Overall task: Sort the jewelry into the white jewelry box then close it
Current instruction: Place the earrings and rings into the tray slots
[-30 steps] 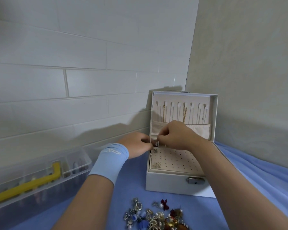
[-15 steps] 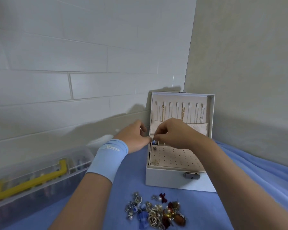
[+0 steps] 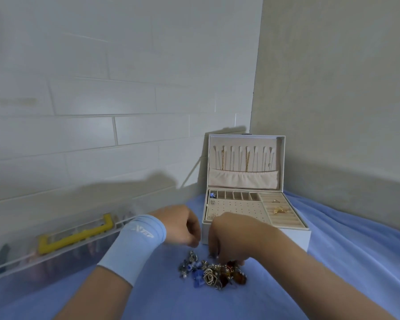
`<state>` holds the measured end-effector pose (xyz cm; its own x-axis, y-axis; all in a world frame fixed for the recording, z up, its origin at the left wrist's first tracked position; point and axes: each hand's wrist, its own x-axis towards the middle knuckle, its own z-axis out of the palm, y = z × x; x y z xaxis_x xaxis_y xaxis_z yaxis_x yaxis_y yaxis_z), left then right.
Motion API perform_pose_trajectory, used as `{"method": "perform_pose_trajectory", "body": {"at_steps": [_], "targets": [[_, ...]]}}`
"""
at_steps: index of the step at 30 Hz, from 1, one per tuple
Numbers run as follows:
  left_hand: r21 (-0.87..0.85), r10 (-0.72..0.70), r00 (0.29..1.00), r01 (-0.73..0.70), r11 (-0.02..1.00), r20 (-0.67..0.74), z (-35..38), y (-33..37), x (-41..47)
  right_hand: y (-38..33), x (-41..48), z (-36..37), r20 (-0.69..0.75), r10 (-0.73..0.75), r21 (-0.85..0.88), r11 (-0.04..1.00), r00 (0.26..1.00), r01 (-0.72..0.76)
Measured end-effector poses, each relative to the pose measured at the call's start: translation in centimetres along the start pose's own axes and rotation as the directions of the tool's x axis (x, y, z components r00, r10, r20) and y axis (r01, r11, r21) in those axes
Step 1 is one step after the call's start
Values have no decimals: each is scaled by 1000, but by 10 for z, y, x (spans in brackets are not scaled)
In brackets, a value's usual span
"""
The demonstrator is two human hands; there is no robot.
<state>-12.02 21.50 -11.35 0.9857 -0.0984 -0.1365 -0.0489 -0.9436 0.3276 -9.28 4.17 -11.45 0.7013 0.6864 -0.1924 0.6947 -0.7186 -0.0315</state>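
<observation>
Just in front of the open white jewelry box (image 3: 295,239), the right hand (image 3: 232,234) dips curled fingers into the jewelry pile (image 3: 211,273); whether they pinch a piece I cannot tell. Beside it the left hand (image 3: 180,225) hovers, loosely curled. Next: lift one piece free of the tangle.

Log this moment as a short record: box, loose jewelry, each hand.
jewelry box: open, lid upright, gold chains hanging inside lid
jewelry pile: on blue cloth, in front of box
left hand: above cloth beside pile, fingers curled; grip unclear
right hand: fingers down on pile; grip hidden
plastic case: left, by wall
</observation>
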Motion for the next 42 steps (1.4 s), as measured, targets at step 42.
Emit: {"method": "perform_pose_trajectory", "body": {"at_steps": [42], "targets": [[-489,0,936,-184,853,-351,-15,8,6,68,35,-10,-533,294,409,910,794,-62]]}}
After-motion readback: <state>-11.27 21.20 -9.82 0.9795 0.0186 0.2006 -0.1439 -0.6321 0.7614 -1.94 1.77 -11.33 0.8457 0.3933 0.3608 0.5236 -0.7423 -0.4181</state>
